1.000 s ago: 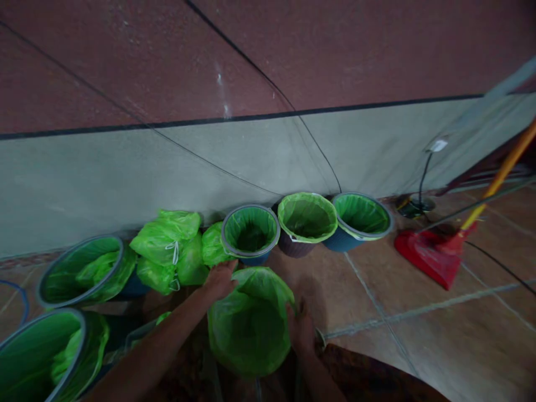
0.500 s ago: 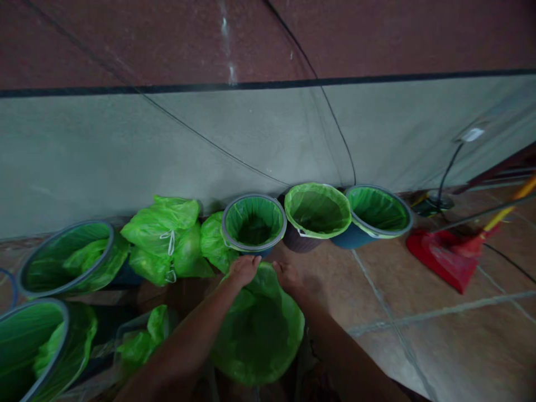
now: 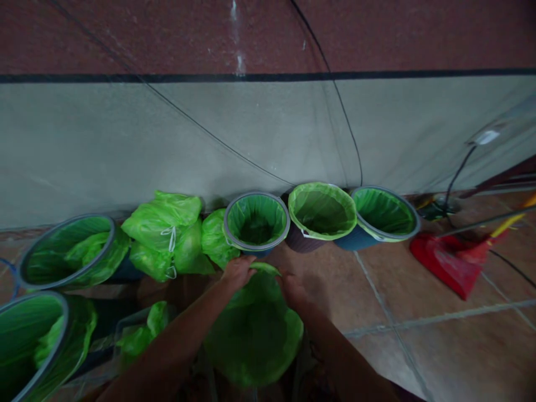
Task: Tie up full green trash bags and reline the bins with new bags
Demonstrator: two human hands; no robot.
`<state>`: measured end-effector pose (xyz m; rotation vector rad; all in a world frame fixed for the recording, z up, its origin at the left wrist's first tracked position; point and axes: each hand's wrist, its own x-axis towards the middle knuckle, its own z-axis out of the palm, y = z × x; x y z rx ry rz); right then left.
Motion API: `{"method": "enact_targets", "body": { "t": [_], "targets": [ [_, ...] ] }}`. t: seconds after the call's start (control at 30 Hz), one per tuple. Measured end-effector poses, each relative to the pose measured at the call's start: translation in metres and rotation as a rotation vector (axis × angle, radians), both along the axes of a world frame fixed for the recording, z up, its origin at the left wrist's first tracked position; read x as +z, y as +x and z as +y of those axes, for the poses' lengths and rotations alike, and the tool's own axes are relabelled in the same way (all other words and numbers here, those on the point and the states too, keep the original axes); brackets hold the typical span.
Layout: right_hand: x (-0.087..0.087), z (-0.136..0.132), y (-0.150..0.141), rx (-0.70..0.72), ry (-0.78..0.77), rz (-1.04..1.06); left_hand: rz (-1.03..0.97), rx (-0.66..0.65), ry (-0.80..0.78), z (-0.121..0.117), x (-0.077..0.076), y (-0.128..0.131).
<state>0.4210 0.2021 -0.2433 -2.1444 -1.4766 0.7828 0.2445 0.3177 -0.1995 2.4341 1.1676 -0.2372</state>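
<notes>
Directly below me stands a bin lined with a green trash bag (image 3: pixel 255 335), its mouth facing up. My left hand (image 3: pixel 238 272) is closed on the bag's edge at the far side of the rim. Across from it, my right hand (image 3: pixel 290 286) grips the same edge, a short way to the right. Between the two hands a folded strip of the green bag shows. Just beyond my hands is a grey-rimmed lined bin (image 3: pixel 257 245). The fingertips are partly hidden behind the hands.
Along the wall stand a brown lined bin (image 3: pixel 307 241) and a blue lined bin (image 3: pixel 355 239). Tied green bags (image 3: pixel 167 234) lie to the left, near two more lined bins, one with a grey rim (image 3: pixel 112 245). A red dustpan (image 3: pixel 446 262) rests on the tiles at right.
My hands have drawn slightly apart, and the bag edge between them is now a narrow folded strip. The view has shifted slightly.
</notes>
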Motion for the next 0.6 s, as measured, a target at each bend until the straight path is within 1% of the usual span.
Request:
{"method": "enact_targets", "body": {
  "t": [0.03,0.1,0.17,0.23,0.3,0.33,0.4,0.43,0.47,0.5,0.57,0.6],
  "targets": [
    [-0.001,-0.006,-0.002,-0.014,-0.016,-0.016,0.000,0.020,0.016,0.001,0.004,-0.002],
    [-0.004,-0.023,-0.009,-0.122,-0.050,-0.040,-0.005,0.030,0.034,0.005,0.013,-0.010],
    [-0.008,-0.047,-0.022,-0.242,-0.091,-0.044,-0.013,-0.005,0.020,0.009,0.024,-0.021],
    [-0.010,-0.070,-0.035,-0.314,-0.116,-0.020,-0.016,-0.021,-0.001,0.013,0.032,-0.032],
    [-0.008,-0.084,-0.043,-0.374,-0.088,-0.015,-0.032,0.030,-0.027,0.014,0.035,-0.040],
    [-0.004,-0.085,-0.043,-0.407,-0.049,-0.022,-0.042,0.076,-0.044,0.014,0.035,-0.041],
    [0.006,-0.073,-0.035,-0.447,0.053,-0.039,-0.056,0.168,-0.086,0.013,0.033,-0.041],
    [0.012,-0.061,-0.028,-0.443,0.101,-0.040,-0.058,0.199,-0.107,0.012,0.030,-0.039],
    [0.017,-0.046,-0.021,-0.391,0.121,-0.020,-0.060,0.211,-0.128,0.011,0.028,-0.037],
    [0.022,-0.029,-0.014,-0.338,0.098,0.007,-0.069,0.204,-0.152,0.009,0.025,-0.035],
    [0.028,0.003,-0.005,-0.225,-0.040,0.054,-0.112,0.161,-0.189,0.006,0.021,-0.033],
    [0.028,0.016,-0.005,-0.186,-0.052,0.065,-0.143,0.134,-0.196,0.004,0.019,-0.033]
  ]
}}
